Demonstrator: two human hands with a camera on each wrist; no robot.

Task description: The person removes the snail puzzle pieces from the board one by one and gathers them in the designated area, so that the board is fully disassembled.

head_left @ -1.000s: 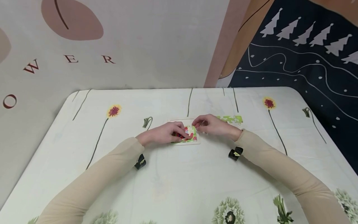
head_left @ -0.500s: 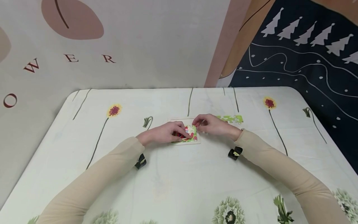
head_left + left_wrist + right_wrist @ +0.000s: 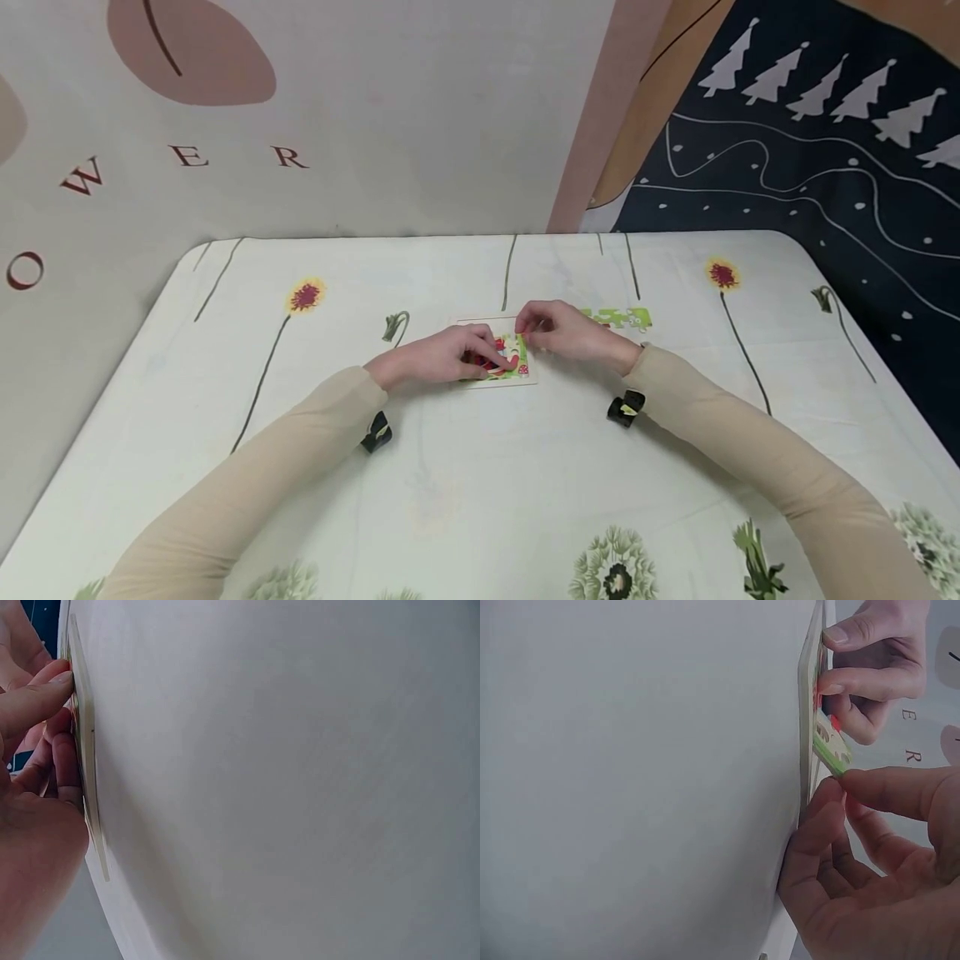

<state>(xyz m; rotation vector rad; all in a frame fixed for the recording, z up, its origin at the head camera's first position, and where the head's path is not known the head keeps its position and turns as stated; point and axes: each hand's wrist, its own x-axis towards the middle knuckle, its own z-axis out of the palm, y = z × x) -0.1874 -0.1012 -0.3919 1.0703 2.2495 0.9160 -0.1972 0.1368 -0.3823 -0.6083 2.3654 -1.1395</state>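
Note:
A small jigsaw puzzle in a pale shallow tray (image 3: 482, 326) lies on the table, printed in red, green and yellow. My left hand (image 3: 444, 356) rests over the tray's left side, index finger stretched across the picture, its thumb and fingertips pressing on the pieces. At the tray's upper right corner, my right hand (image 3: 564, 331) pinches a green-edged puzzle piece (image 3: 831, 744) between thumb and index finger. That piece stands tilted up from the tray in the right wrist view. The left wrist view shows the tray (image 3: 88, 735) edge-on beside my left fingers. My hands hide part of the picture.
Green puzzle pieces (image 3: 628, 317) lie just beyond my right hand, partly hidden by it. A white flower-printed cloth (image 3: 480, 483) covers the table. A pale printed backdrop (image 3: 420, 125) stands behind, with a dark one (image 3: 810, 158) at the right.
My right hand has risen slightly and shifted a little left at the tray's corner, still pinching the piece. The left hand has stayed in place.

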